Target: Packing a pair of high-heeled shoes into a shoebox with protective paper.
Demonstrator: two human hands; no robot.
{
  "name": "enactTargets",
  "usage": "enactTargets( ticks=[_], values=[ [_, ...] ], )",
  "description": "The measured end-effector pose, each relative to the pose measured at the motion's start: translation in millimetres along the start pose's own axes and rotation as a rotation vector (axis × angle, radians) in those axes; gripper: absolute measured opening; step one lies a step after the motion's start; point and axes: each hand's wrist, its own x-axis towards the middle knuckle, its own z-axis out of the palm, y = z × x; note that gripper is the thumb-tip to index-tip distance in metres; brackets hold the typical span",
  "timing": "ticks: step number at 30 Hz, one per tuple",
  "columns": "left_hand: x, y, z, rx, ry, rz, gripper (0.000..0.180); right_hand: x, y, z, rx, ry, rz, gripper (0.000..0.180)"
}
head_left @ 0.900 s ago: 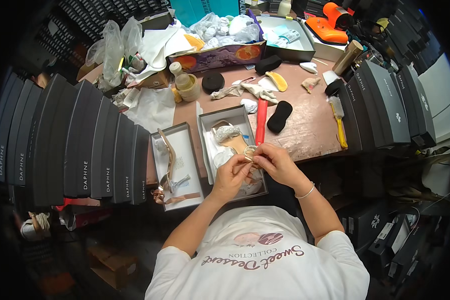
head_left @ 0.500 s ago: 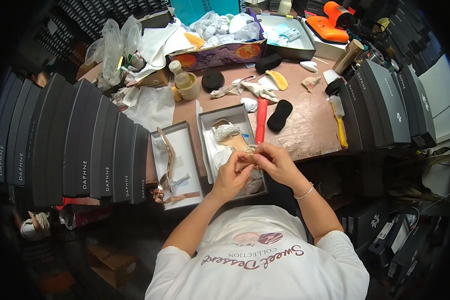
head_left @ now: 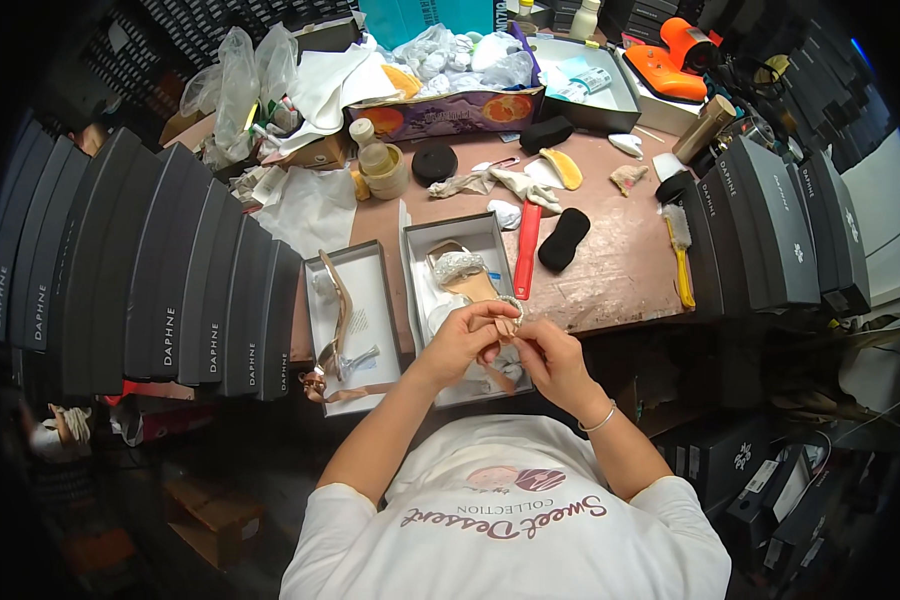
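Observation:
My left hand [head_left: 457, 343] and my right hand [head_left: 552, 362] meet over the lower end of a grey shoebox [head_left: 477, 233]. Between my pinched fingertips is a satin-like pinkish-tan ribbon [head_left: 506, 330], whose loose end hangs below into the box. Inside that box lies a sandal [head_left: 468, 284] with a tan insole and a sparkly white toe strap; a beaded strap [head_left: 513, 303] shows at its heel end, partly covered by my fingers. To the left, a second sandal [head_left: 340, 312] lies on its side in a shallow grey tray [head_left: 366, 281], its ribbon trailing along the near edge.
Rows of dark shoeboxes [head_left: 150, 270] flank the table left and right. Past my hands lie a red-handled tool [head_left: 527, 255], a black pad [head_left: 564, 240], a yellow-handled brush [head_left: 681, 255] and jars [head_left: 382, 168]. A carton [head_left: 440, 115] of crumpled paper stands behind.
My right hand has come slightly lower and nearer, its fingers drawing the ribbon. A loop and hanging end now show between my hands. The whole view has shifted a little.

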Motion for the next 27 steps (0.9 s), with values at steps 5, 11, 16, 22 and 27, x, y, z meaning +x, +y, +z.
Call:
enactTargets(
  ticks=[5,11,16,22,27],
  values=[
    [-2,1,-4,-0.077,-0.015,-0.036,0.029,3,4,-3,-0.149,-0.039,-0.088,0.016],
    [-6,9,2,0.103,0.045,0.027,0.031,8,1,-8,-0.062,-0.051,0.013,0.02],
    [-6,5,4,0.249,0.021,0.149,0.03,14,13,-5,0.067,-0.153,0.064,0.024],
    [-1,1,17,0.928,0.361,0.43,0.022,6,21,2,0.202,-0.09,0.245,0.014],
    [6,-19,12,1.027,0.435,0.729,0.021,2,19,2,0.413,-0.095,0.367,0.015]
  ],
)
